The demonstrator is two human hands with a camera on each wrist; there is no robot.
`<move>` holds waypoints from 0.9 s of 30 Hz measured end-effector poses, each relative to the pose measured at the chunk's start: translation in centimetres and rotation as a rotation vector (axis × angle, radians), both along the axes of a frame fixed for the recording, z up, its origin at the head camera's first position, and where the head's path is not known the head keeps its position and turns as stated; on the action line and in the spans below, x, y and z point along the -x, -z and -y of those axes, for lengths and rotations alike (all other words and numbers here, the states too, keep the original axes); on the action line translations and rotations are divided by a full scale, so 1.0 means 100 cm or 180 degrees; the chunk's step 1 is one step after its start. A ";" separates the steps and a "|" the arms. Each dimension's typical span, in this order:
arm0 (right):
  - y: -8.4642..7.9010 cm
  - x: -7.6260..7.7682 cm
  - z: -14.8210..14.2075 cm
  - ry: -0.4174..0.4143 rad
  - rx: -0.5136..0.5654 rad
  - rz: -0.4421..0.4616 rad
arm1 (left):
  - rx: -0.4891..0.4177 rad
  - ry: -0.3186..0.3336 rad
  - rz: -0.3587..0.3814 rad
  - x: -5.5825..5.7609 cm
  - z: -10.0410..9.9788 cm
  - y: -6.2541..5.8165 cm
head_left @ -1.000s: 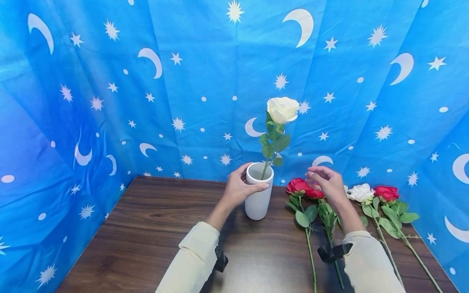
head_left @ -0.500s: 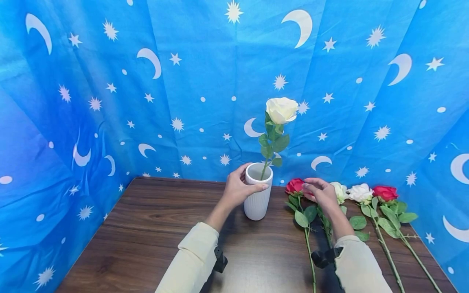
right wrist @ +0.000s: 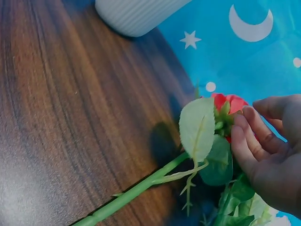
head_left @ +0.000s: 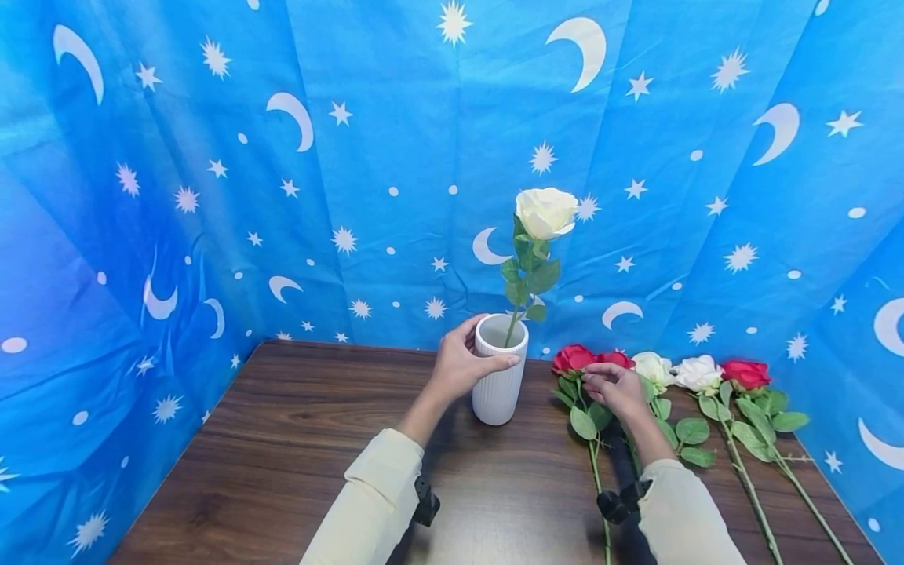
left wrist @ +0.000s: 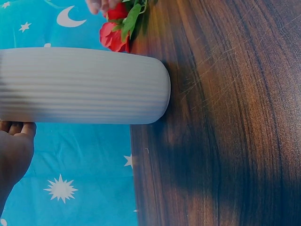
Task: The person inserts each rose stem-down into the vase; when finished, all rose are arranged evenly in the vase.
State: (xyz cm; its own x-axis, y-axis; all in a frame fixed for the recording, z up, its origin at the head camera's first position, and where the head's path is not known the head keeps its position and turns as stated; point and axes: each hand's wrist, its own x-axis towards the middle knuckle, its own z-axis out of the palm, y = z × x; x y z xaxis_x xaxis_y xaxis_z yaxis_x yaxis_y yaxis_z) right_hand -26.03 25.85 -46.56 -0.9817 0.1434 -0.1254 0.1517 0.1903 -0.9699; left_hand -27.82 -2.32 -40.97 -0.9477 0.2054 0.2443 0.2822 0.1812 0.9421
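Observation:
My left hand (head_left: 457,367) grips the white ribbed vase (head_left: 497,392) near its rim, thumb across the front. One cream-white rose (head_left: 546,213) stands in the vase, leaning slightly right. In the left wrist view the vase (left wrist: 89,87) fills the middle, with fingers at its side. My right hand (head_left: 616,388) is beside the leftmost red rose (head_left: 572,359), its fingers loosely bent. Seen from the right wrist, the fingertips are right at the base of the red bloom (right wrist: 229,102), close to its green leaves (right wrist: 197,129).
Right of that rose lie another red rose (head_left: 616,359), a cream rose (head_left: 653,369), a white rose (head_left: 698,372) and a red rose (head_left: 745,373), stems toward the front. A blue star-and-moon cloth (head_left: 395,141) hangs behind the wooden table (head_left: 297,439).
My right hand has come down and slightly left, from above the blooms to the leftmost red rose. The left hand and the vase have stayed in place.

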 end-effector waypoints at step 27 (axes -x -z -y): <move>0.032 0.000 0.005 0.0130 -0.1964 -0.0081 | -0.0040 0.0015 -0.0002 0.002 0.000 0.001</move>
State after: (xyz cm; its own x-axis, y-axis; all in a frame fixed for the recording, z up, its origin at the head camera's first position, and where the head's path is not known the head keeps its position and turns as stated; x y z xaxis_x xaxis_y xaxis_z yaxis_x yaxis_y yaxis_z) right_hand -25.98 25.37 -49.74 -0.9755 0.2196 0.0159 0.1491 0.7118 -0.6863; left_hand -28.00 -2.37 -41.06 -0.9466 0.2067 0.2476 0.2836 0.1679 0.9441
